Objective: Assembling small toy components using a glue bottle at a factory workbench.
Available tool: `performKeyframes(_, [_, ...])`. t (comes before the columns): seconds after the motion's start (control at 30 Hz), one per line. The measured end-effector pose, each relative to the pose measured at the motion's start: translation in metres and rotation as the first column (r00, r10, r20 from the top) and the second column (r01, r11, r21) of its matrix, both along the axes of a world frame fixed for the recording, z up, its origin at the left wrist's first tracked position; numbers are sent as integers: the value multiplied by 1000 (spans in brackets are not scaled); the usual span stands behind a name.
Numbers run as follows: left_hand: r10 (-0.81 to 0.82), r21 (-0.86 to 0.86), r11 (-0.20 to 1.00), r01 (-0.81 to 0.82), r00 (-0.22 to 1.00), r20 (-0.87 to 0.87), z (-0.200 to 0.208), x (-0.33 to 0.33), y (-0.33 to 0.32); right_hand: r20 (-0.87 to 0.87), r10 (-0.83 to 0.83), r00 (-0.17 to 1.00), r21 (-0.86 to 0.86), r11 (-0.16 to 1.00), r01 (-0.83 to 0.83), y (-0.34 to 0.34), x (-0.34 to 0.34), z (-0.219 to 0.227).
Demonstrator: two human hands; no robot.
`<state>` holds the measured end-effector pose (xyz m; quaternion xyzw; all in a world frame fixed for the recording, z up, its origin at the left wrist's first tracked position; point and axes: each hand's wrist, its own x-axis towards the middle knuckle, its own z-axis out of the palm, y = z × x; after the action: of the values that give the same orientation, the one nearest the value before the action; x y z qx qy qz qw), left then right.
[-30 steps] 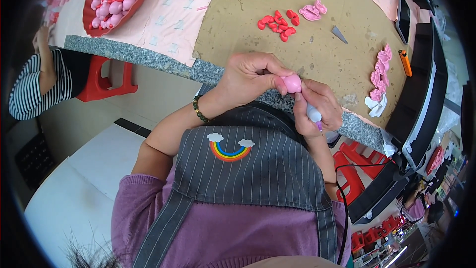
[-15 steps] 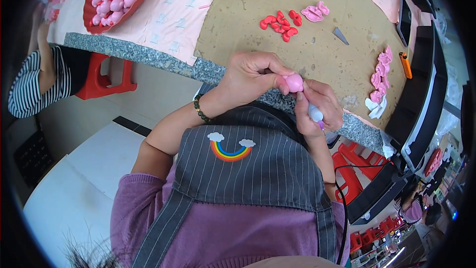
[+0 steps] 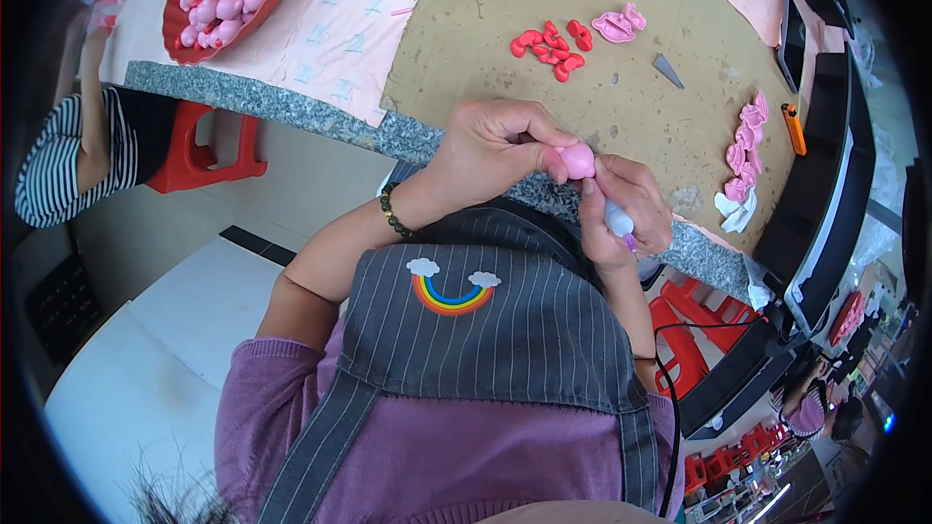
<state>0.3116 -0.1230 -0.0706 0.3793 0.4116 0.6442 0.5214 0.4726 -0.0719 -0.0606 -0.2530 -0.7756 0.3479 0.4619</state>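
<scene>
A small rounded pink figure [image 3: 578,160] is pinched between my two hands just past the table's near edge. The thumb and forefinger of my left hand [image 3: 500,147] press on its left side. My right hand [image 3: 626,209] grips its right side with the fingertips. Tucked in the palm of that same hand is a small whitish bottle [image 3: 618,219] with a purple tip, pointing down and toward me. Farther out on the brown board lie several red curved pieces [image 3: 555,49] and some pink thin pieces [image 3: 618,23].
A red dish [image 3: 184,47] heaped with pink and red figures stands far left. A grey pointed tip [image 3: 667,70], a row of pink pieces [image 3: 748,144] and an orange cutter [image 3: 794,129] lie rightward. A person in a striped sleeve [image 3: 60,160] sits left.
Both hands stay nearly in place on the pink figure, which has shifted or turned very slightly. At the left, the other person's arm has moved a little.
</scene>
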Motion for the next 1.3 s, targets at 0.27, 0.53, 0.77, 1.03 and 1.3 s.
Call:
performKeyframes(0.27, [-7, -16, 1000, 7, 1000, -12, 2, -1, 1, 4, -3, 1000, 5, 1000, 3, 1, -1, 1])
performKeyframes(0.53, [-68, -19, 997, 71, 989, 135, 6, 1, 4, -24, -35, 999, -109, 993, 32, 4, -6, 4])
performKeyframes(0.77, [-91, 82, 992, 98, 992, -85, 3, -2, 2, -54, -23, 998, -137, 990, 16, 4, -7, 2])
performKeyframes(1.03, [-82, 50, 995, 89, 988, -132, 3, -2, 2, 52, -18, 998, 26, 1000, 17, 1, -8, 5])
performKeyframes(1.3, [-54, 41, 997, 61, 986, -155, 4, -2, 2, 80, -9, 997, 12, 1000, 8, 2, -6, 5])
